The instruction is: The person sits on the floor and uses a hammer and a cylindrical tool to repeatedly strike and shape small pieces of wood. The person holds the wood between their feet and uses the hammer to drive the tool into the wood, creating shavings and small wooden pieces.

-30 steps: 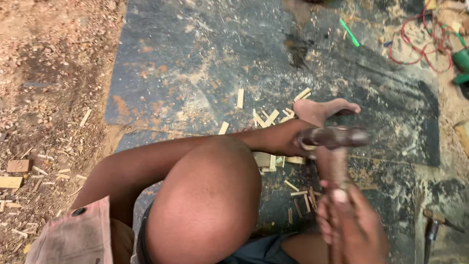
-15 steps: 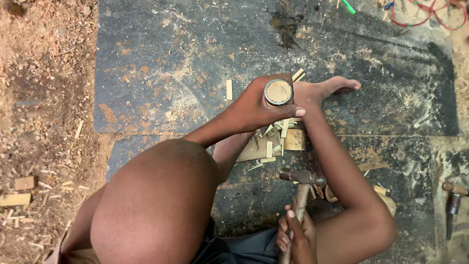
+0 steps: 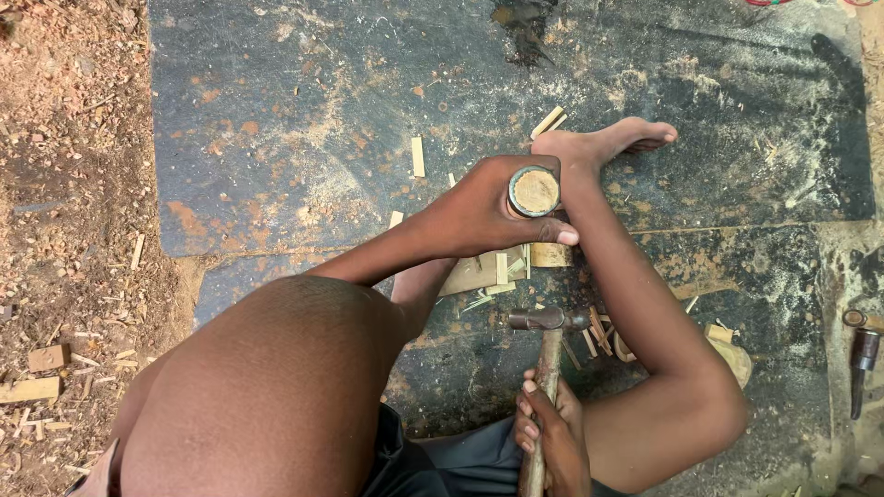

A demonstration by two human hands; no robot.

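Seated on a dark floor mat (image 3: 276,120) strewn with wood chips (image 3: 417,156). Left hand (image 3: 488,212) clamped around an upright bamboo cylinder (image 3: 534,190), just above a wooden block (image 3: 479,273). Right hand (image 3: 551,437) closed on a hammer (image 3: 548,322) below; best kept square over the flat end, fingers clear.

The left hand (image 3: 483,216) is hiding the sides of the short round bamboo cylinder (image 3: 533,191); the wooden hammer handle (image 3: 541,405) is running off the bottom edge.

dark mat (image 3: 276,110) – sawdust-strewn | wood chips (image 3: 419,156) – scattered | knife (image 3: 862,359) at right edge
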